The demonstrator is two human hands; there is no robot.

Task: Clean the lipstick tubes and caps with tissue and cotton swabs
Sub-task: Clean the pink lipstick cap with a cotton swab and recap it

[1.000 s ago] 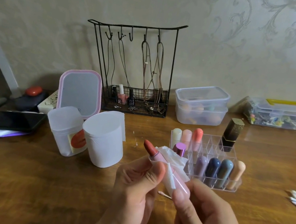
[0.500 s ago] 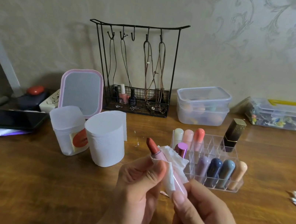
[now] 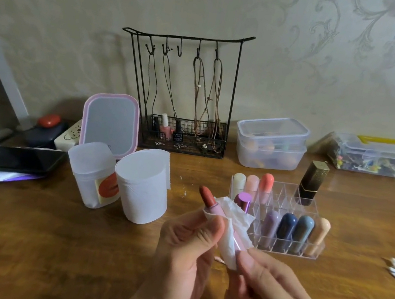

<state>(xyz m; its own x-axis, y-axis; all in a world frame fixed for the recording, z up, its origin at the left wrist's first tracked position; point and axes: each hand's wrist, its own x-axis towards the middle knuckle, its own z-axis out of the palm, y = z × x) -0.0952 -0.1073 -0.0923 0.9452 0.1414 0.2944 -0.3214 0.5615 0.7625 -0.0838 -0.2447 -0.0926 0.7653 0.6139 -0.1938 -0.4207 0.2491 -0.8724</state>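
Here the open lipstick (image 3: 211, 203) sits low at centre, tilted with its bullet towards eleven o'clock, a white tissue (image 3: 232, 230) wrapped about its pink barrel. The left hand (image 3: 185, 253) pinches tissue and tube near the collar with curled fingers; the right hand (image 3: 270, 290) grips the base end. Best, I judge, to twist the base while the tissue stays snug below the bullet, not smearing it. At two o'clock stands the clear organiser (image 3: 304, 249)
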